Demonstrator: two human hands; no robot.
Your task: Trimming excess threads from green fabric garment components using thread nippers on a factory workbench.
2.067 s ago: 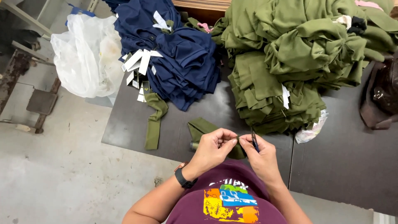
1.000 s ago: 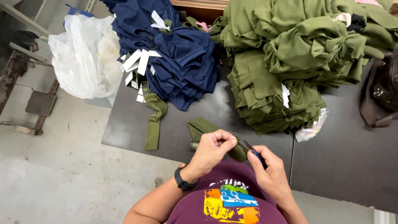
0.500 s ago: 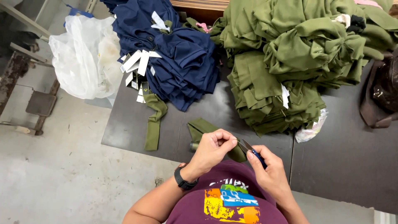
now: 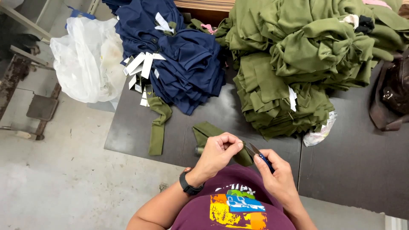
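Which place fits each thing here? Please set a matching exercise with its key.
Things:
1. navy garment pile
2. white plastic bag
3. brown bag
4. small snips

Places:
A. right edge of the table
B. in the right hand
C. off the table's left side
D. table's far left part

Pairs: 1-D, 2-C, 3-A, 4-B

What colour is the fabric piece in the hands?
Olive green fabric piece, clearest in the head view.

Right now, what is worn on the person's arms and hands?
Both arms are bare, with no sleeves in view and no gloves. The left hand has a black band, like a watch, on its wrist. The right hand wears nothing.
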